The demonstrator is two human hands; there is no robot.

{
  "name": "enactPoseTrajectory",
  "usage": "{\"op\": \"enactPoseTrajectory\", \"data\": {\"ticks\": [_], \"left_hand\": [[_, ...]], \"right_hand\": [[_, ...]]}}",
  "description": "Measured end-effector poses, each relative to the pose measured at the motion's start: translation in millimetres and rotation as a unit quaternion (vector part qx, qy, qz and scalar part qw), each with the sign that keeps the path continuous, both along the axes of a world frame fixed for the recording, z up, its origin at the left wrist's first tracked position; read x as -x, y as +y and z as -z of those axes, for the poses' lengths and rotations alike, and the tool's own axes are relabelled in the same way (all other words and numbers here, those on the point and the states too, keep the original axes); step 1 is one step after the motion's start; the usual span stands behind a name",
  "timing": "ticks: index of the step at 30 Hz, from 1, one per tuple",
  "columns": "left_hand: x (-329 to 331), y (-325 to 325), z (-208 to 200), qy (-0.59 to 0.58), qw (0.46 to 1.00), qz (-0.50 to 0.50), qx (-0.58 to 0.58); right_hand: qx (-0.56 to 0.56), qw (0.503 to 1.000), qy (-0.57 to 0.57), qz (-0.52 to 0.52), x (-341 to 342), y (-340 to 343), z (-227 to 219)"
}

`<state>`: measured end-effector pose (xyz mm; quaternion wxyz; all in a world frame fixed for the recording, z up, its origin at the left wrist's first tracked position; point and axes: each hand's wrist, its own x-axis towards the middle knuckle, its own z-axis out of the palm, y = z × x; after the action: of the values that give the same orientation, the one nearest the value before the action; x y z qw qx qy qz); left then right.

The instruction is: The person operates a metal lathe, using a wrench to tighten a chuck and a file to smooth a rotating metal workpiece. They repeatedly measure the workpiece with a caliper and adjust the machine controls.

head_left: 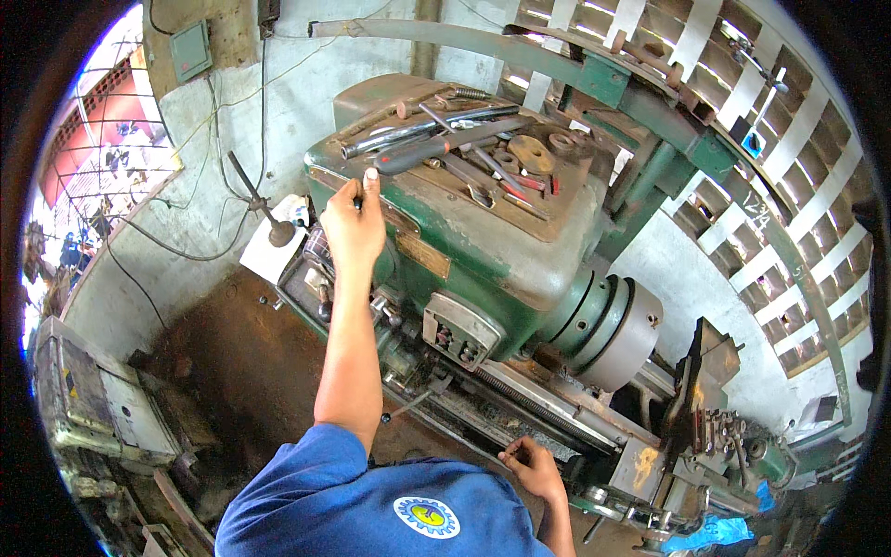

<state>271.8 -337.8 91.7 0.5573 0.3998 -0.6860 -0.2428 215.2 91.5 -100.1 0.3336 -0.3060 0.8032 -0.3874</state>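
My left hand reaches forward to the front left of a green lathe headstock. Its fingers are closed with the thumb pointing up; a small dark piece shows at the fingers, too little of it to name. Just beyond the thumb lies the dark handle of a long tool on the headstock's top. Lower right, my right hand hangs in front of the lathe bed, fingers curled and thumb against the forefinger. I see nothing in it. To its upper right sits the large round chuck.
Metal bars, loose rings and wrenches lie on the headstock's top tray. Farther right are the carriage and a blue cloth. A long curved green metal bar spans above. A worn grey cabinet stands at the left.
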Motion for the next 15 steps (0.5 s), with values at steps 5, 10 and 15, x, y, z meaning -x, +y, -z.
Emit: {"op": "enactPoseTrajectory", "data": {"ticks": [5,10,15], "left_hand": [[-4,4,-61,0.054,0.984,0.008,0.169],[123,-62,-148,-0.312,0.926,0.133,0.169],[202,-122,-109,-0.497,0.840,0.205,-0.069]], "right_hand": [[0.005,1.000,0.002,-0.006,-13,11,9],[0.012,0.999,0.017,-0.026,-25,18,11],[0.030,0.998,0.017,0.044,-32,36,11]]}}
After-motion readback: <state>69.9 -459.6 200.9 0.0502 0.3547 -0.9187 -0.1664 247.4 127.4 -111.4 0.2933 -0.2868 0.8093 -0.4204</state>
